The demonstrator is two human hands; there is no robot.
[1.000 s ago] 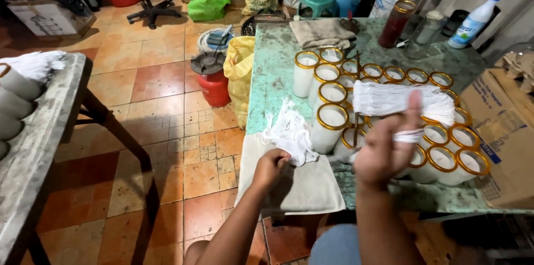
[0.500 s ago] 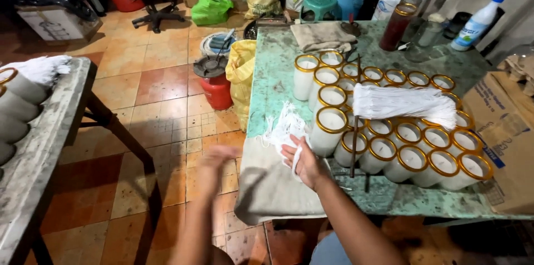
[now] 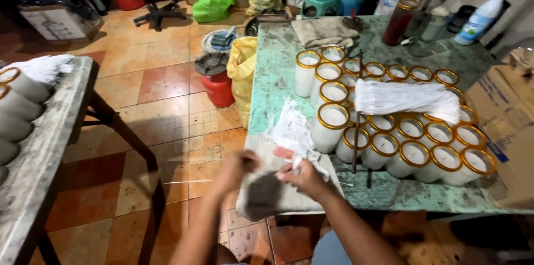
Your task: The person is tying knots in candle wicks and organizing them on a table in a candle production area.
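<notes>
We saw the cluster of gold-rimmed glass candle jars filled with white wax [image 3: 389,131] standing on the worn green table [image 3: 278,70], so by our reading the pouring was done and the wicks remained loose. A long bundle of white cotton wicks [image 3: 406,98] lay across the jar tops, and a smaller tangled bunch of white wicks [image 3: 292,128] sat just left of the jars, above a beige cloth [image 3: 267,192] at the table's near edge. Our right hand [image 3: 303,176] pinched strands from that bunch between curled fingers. Our left hand [image 3: 239,166] was blurred, and we could not tell its grip. Half a second earlier the left hand hung off the table's left edge; it had since come in beside the right
</notes>
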